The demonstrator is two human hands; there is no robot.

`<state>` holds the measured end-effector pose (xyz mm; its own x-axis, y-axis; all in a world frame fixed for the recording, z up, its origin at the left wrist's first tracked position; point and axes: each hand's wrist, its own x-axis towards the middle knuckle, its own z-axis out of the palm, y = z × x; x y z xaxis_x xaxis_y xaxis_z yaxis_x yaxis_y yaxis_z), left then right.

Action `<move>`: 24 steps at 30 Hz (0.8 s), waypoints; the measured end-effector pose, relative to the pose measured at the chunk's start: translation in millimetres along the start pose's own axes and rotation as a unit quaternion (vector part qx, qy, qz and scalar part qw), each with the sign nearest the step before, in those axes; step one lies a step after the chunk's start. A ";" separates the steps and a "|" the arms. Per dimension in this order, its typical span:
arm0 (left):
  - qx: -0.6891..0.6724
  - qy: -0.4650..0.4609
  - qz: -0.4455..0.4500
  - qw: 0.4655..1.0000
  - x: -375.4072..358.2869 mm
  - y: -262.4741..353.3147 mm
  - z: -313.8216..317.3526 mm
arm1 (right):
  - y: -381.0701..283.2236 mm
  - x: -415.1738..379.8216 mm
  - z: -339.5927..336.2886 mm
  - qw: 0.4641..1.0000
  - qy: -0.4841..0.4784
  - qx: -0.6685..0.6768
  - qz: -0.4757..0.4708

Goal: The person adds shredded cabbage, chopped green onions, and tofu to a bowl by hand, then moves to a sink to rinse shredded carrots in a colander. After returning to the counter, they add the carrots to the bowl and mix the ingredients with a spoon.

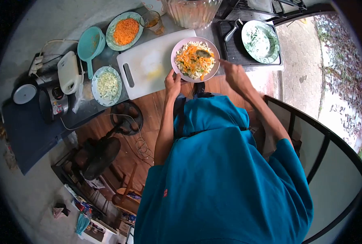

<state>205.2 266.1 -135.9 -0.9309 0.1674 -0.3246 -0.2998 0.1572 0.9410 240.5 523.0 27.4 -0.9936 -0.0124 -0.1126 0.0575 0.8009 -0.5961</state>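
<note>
A pink bowl [215, 72] holds shredded orange and pale vegetables [194, 61] with bits of green. It rests at the right end of a white cutting board [144, 61]. My left hand [173, 84] grips the bowl's lower left rim, fingers closed on it. My right hand [236, 76] is closed round the handle of a spoon [204, 53], whose dark head lies in the vegetables. Left of the board are a plate of shredded orange vegetable [126, 31] and a plate of pale shreds [107, 86].
A teal strainer [91, 44], a white appliance [69, 73] and a glass [151, 22] stand on the counter's left part. A clear ribbed container [191, 12] is behind the bowl. A green-patterned plate [260, 42] and a peeler [233, 30] lie on a black tray at right.
</note>
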 end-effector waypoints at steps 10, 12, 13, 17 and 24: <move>-0.055 -0.062 -0.094 0.992 3.1 49.8 -16.5 | 21.1 56.1 8.8 0.996 -0.070 0.000 -0.057; -0.056 -0.059 -0.096 0.992 1.7 51.0 -16.6 | 14.3 45.9 2.0 0.992 -0.089 -0.022 -0.083; -0.053 -0.063 -0.096 0.992 2.5 49.6 -17.8 | 7.1 38.9 -1.0 0.988 -0.118 -0.059 -0.084; -0.086 -0.068 -0.082 0.991 4.4 42.4 -18.3 | 23.4 25.6 29.3 0.977 -0.127 -0.134 -0.108; -0.090 -0.075 -0.094 0.989 5.7 47.6 -23.0 | 18.2 55.4 -23.2 0.973 -0.111 -0.148 -0.138</move>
<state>180.8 252.2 -90.7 -0.8173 0.2969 -0.4938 -0.5098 0.0269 0.8599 184.2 550.8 28.7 -0.9202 -0.3530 -0.1690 -0.2709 0.8862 -0.3759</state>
